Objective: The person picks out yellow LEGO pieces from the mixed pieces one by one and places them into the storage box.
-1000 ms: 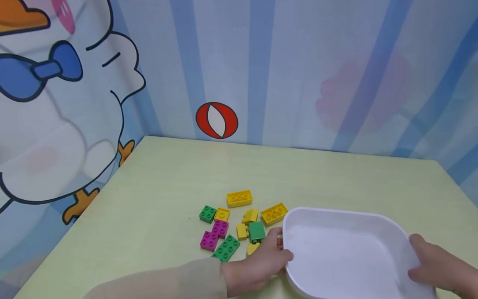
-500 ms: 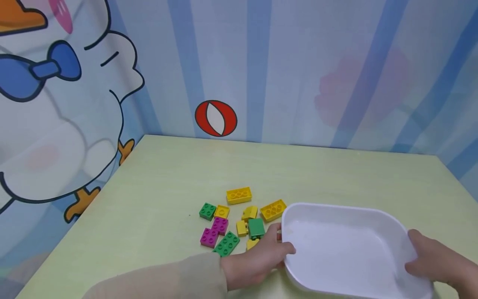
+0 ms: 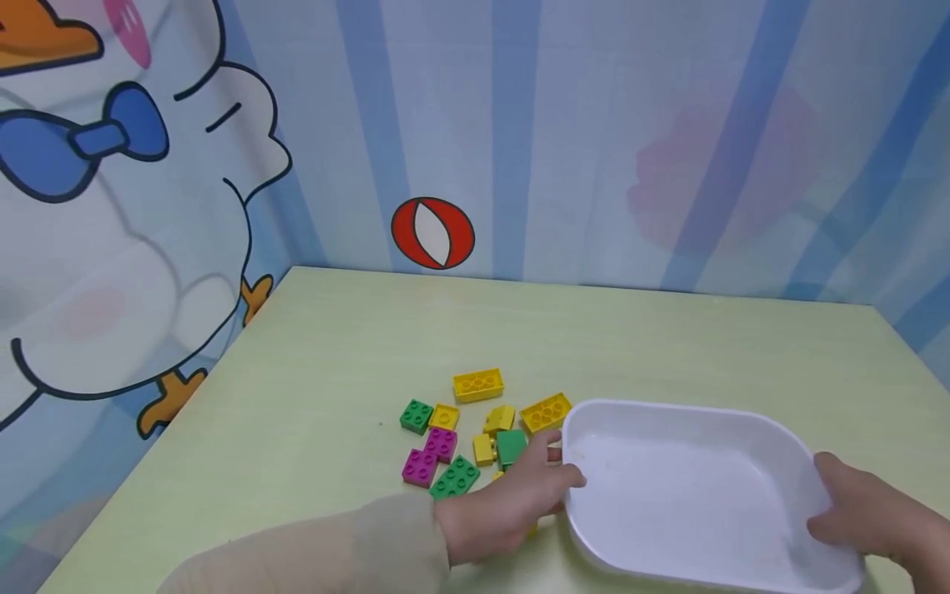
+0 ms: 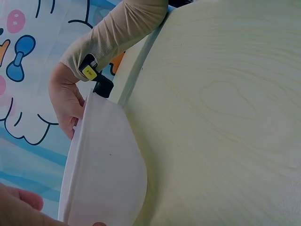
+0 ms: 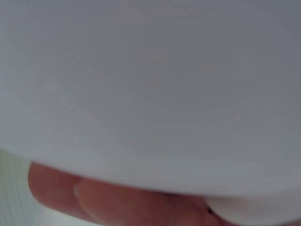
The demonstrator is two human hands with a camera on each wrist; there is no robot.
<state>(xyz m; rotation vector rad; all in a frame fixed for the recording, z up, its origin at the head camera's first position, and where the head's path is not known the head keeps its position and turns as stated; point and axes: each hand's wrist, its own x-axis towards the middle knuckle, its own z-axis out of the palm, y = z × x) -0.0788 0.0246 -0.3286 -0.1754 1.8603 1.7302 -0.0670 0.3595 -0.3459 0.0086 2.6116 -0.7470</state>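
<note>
1. The white tray point(image 3: 683, 487) is held at the table's point(image 3: 631, 346) right part, nearer its right edge than its left; whether the surface is touched cannot be told.
2. The tray's left rim is pinched by the left hand point(image 3: 515, 499), thumb over it.
3. Its right end is gripped by the right hand point(image 3: 872, 511).
4. Left of the tray, magenta bricks point(image 3: 441, 444), green and yellow ones are scattered.

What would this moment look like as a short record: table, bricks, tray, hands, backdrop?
Table: pale yellow-green
Bricks: green, yellow, magenta; on the table, some partly hidden
Tray: white, held at both ends
Left hand: grips the end nearer the bricks
Right hand: grips the opposite end
Backdrop: blue-striped, with a cartoon bird and red-and-white ball
</note>
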